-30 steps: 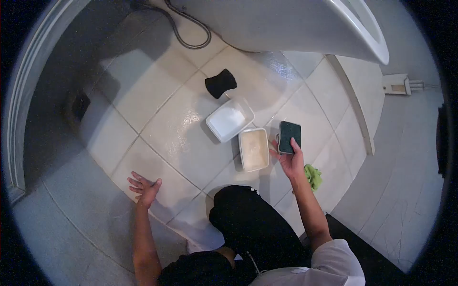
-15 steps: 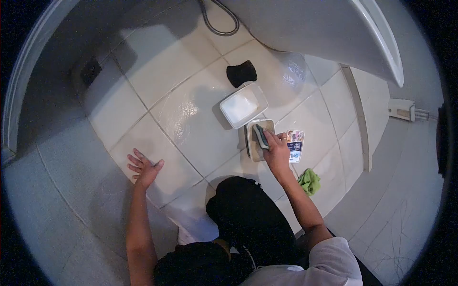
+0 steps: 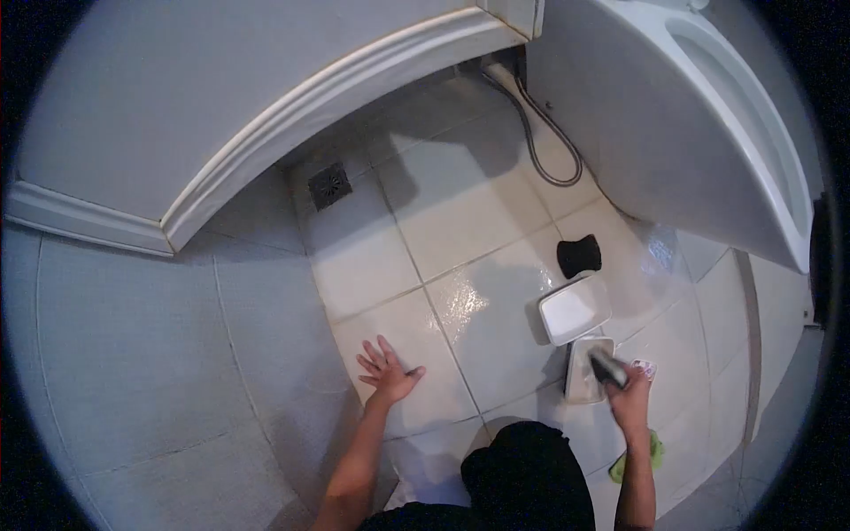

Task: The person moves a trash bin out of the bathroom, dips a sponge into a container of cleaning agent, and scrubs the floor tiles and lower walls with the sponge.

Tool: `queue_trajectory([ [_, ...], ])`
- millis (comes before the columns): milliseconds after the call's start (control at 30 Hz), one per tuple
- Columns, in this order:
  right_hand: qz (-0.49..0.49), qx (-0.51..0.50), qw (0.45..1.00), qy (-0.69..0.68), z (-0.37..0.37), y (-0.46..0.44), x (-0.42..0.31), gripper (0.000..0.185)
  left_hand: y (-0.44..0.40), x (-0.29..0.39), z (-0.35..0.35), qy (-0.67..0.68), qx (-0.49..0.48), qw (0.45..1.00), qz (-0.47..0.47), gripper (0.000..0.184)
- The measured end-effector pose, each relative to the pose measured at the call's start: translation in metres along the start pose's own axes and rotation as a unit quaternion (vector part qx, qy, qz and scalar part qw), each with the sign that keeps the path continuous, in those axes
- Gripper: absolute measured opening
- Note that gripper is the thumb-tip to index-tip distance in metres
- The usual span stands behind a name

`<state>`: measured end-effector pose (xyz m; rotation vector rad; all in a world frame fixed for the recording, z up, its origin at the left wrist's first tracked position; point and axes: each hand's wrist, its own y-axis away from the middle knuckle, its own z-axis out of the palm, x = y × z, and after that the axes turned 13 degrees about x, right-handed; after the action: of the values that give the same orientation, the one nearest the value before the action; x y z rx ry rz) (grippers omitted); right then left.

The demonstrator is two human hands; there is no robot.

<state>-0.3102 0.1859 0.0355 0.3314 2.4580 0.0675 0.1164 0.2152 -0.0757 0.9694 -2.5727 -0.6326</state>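
Note:
My left hand [image 3: 388, 373] lies on the wet floor tile, fingers spread and palm down, with nothing in it. In my right hand [image 3: 630, 400] is a sponge [image 3: 608, 366], dark on one side and pale on the other, blurred by motion. It is held tilted over the right part of a small rectangular plastic tub [image 3: 580, 386]; whether it touches the tub I cannot tell. Beside that tub stands another plastic tub [image 3: 598, 299] with something white in it. A printed lid [image 3: 646, 366] shows partly behind my right hand.
A black sponge [image 3: 579, 256] lies beyond the white tub. A green cloth [image 3: 656, 448] is partly under my right forearm. Farther off are a metal hose [image 3: 567, 180], a floor drain [image 3: 330, 185], a white fixture [image 3: 691, 124] and a raised white-edged frame [image 3: 354, 93].
The view has swung left and up, so everything sits lower and farther right. The sponge in my right hand has shifted toward the tub's right side. My left hand remains on the tile.

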Motion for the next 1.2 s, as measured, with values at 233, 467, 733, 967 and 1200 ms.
queue_trajectory([
  [233,0.254,-0.144,0.839,-0.460,0.058,-0.070,-0.063,0.029,0.009,0.142,-0.078,0.427,-0.093,0.894,0.102,0.059],
  [467,0.198,-0.218,0.824,-0.485,0.089,-0.077,-0.115,0.040,0.006,0.161,-0.066,0.570,-0.274,0.773,0.049,0.045],
  [733,-0.133,0.180,0.968,-0.113,0.108,-0.179,-0.024,0.024,-0.041,0.081,-0.068,0.829,-0.159,0.529,-0.094,0.041],
  [967,-0.326,0.124,0.936,0.034,0.202,-0.235,-0.101,0.039,-0.137,0.111,-0.134,0.663,0.176,0.725,0.057,0.040],
  [1200,-0.222,0.166,0.952,0.129,0.249,-0.226,-0.121,0.056,-0.258,0.180,-0.284,0.229,0.525,0.785,0.238,0.050],
])
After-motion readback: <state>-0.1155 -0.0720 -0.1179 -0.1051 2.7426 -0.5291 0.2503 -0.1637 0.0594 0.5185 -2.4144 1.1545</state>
